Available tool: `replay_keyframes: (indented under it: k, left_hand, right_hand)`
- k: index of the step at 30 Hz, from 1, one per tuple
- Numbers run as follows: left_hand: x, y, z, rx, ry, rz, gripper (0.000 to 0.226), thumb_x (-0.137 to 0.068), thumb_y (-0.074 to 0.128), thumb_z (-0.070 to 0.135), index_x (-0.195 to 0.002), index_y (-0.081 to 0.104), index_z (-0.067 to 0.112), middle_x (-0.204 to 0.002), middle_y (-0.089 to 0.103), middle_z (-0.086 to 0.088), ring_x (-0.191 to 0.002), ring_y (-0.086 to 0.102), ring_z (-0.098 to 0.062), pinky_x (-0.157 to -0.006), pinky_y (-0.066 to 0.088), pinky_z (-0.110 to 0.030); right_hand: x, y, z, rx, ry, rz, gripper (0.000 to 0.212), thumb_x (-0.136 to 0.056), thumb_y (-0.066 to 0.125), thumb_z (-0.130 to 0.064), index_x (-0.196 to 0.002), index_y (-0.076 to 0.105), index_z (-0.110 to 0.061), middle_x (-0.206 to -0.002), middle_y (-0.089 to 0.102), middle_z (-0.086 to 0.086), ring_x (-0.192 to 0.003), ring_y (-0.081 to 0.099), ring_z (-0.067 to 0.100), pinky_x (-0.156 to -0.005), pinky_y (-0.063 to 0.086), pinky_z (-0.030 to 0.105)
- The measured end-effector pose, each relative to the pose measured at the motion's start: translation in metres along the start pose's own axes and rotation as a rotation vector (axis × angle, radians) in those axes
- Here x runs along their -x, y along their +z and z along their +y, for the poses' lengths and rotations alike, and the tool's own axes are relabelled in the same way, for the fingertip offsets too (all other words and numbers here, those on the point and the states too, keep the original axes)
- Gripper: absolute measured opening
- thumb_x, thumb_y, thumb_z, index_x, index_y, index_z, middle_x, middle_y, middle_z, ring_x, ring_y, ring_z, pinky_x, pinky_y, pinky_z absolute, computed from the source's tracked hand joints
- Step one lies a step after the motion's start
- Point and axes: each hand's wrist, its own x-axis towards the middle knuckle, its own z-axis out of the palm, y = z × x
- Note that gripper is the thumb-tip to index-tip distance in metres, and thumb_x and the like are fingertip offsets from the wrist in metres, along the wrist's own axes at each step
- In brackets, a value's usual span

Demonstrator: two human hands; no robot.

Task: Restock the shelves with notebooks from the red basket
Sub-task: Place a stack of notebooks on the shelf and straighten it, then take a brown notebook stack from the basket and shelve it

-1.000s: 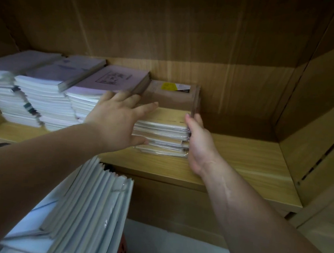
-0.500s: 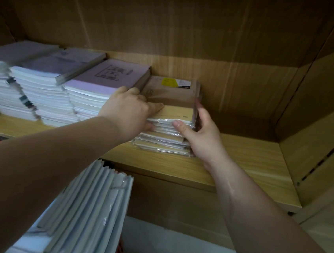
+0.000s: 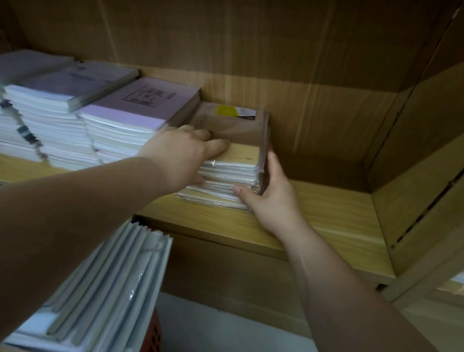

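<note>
Finding 1. The stack of kraft-covered notebooks (image 3: 229, 172), each one film-wrapped, sits on the wooden shelf (image 3: 335, 215), touching or just beside the stack of lilac-covered notebooks (image 3: 135, 108). A yellow label (image 3: 227, 110) shows on a cover at the rear.

Finding 2. The left-hand grip (image 3: 181, 153) lies over the stack's left top edge, thumb flat on the top cover. Its fingers drop out of sight between the two stacks, so I cannot tell whether it is clenched on the notebooks or only steadying them.

Finding 3. The right-hand grip (image 3: 271, 197) is released. Its straight fingers (image 3: 271, 158) press flat against the stack's right side and its thumb runs along the lower front edges. In my judgement the two hands bracket the stack to square it and hold it hard against its neighbour (slick wrappers would let the covers slide).

Finding 4. The red basket (image 3: 151, 336) stands below the shelf front. The white-edged notebooks (image 3: 104, 291) in it stand upright, so restocking looks unfinished. Bare shelf lies to the right.
</note>
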Motion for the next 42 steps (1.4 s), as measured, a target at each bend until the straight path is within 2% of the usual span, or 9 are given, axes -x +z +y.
replay_keyframes:
  k: [6,10,13,15,18,22,27,37,42]
  left_hand:
    - [-0.002,-0.002,0.0,-0.058,-0.021,-0.009,0.079,-0.084,0.07,0.053,-0.148,0.028,0.036,-0.136,0.054,0.001,-0.123,0.051,-0.026,-0.099,0.043,-0.039]
    - [0.001,-0.009,0.002,-0.04,-0.047,-0.057,0.086,-0.08,0.075,0.052,-0.149,0.026,0.036,-0.136,0.054,0.0,-0.125,0.051,-0.026,-0.103,0.039,-0.039]
    - [0.018,-0.031,0.0,0.072,-0.11,-0.08,0.093,-0.079,0.074,0.055,-0.154,0.023,0.035,-0.147,0.048,-0.002,-0.133,0.045,-0.027,-0.11,0.036,-0.041]
    - [0.043,-0.05,-0.007,0.187,-0.173,-0.029,0.085,-0.084,0.069,0.055,-0.155,0.027,0.034,-0.151,0.045,-0.002,-0.135,0.045,-0.028,-0.107,0.04,-0.041]
    - [0.1,-0.063,-0.024,0.303,-0.276,0.038,0.071,-0.09,0.063,0.05,-0.152,0.034,0.031,-0.151,0.046,-0.002,-0.135,0.044,-0.029,-0.105,0.043,-0.043]
    - [0.18,-0.068,-0.044,0.399,-0.446,0.033,0.063,-0.091,0.064,0.044,-0.148,0.043,0.028,-0.145,0.052,-0.004,-0.129,0.051,-0.031,-0.101,0.046,-0.044]
    - [0.256,-0.072,-0.046,0.517,-0.662,-0.1,0.066,-0.086,0.06,0.051,-0.143,0.052,0.019,-0.139,0.058,-0.008,-0.124,0.056,-0.033,-0.099,0.047,-0.044]
    - [0.341,-0.074,0.072,0.76,-1.166,-0.411,0.061,-0.09,0.055,0.058,-0.144,0.048,0.029,-0.148,0.049,-0.003,-0.129,0.049,-0.033,-0.109,0.04,-0.043]
    - [0.346,-0.084,0.109,0.74,-1.506,-0.367,0.06,-0.091,0.055,0.056,-0.144,0.047,0.028,-0.137,0.047,-0.01,-0.128,0.048,-0.034,-0.109,0.039,-0.043]
  right_hand:
    - [0.002,0.012,-0.013,-0.314,0.089,-0.127,0.1,-0.053,0.082,-0.048,-0.144,0.045,-0.033,-0.13,0.065,-0.009,-0.118,0.063,0.013,-0.106,0.049,0.042]
    - [0.006,0.007,-0.021,-0.362,0.129,-0.2,0.094,-0.06,0.072,-0.063,-0.145,0.044,-0.037,-0.135,0.061,-0.008,-0.122,0.059,0.015,-0.11,0.045,0.045]
    - [0.011,0.002,-0.034,-0.295,0.163,-0.014,0.106,-0.072,0.066,-0.072,-0.159,0.024,-0.029,-0.161,0.036,0.002,-0.146,0.037,0.022,-0.123,0.024,0.044]
    - [0.018,0.004,-0.05,-0.105,0.041,0.172,0.091,-0.09,0.062,-0.058,-0.161,0.017,-0.024,-0.169,0.011,0.004,-0.154,0.014,0.022,-0.118,0.01,0.029]
    - [0.043,0.019,-0.084,0.046,-0.348,0.31,0.069,-0.093,0.063,-0.046,-0.153,0.039,-0.023,-0.163,0.023,0.006,-0.15,0.023,0.018,-0.118,0.019,0.024]
    - [0.086,0.062,-0.117,-0.014,-0.581,0.026,0.051,-0.093,0.061,-0.042,-0.138,0.057,-0.019,-0.146,0.045,0.001,-0.138,0.04,0.009,-0.113,0.032,0.02]
    - [0.128,0.085,-0.134,0.039,-0.545,-0.435,0.048,-0.09,0.061,-0.046,-0.13,0.063,-0.021,-0.133,0.048,-0.004,-0.127,0.047,0.008,-0.106,0.038,0.018]
    - [0.189,0.063,-0.121,0.278,-0.255,-0.771,0.039,-0.087,0.066,-0.047,-0.121,0.071,-0.028,-0.109,0.049,-0.004,-0.101,0.057,0.017,-0.092,0.052,0.037]
    - [0.197,0.064,-0.113,0.278,-0.153,-0.78,0.036,-0.095,0.066,-0.036,-0.128,0.067,-0.022,-0.114,0.045,0.001,-0.094,0.055,0.016,-0.085,0.046,0.025]
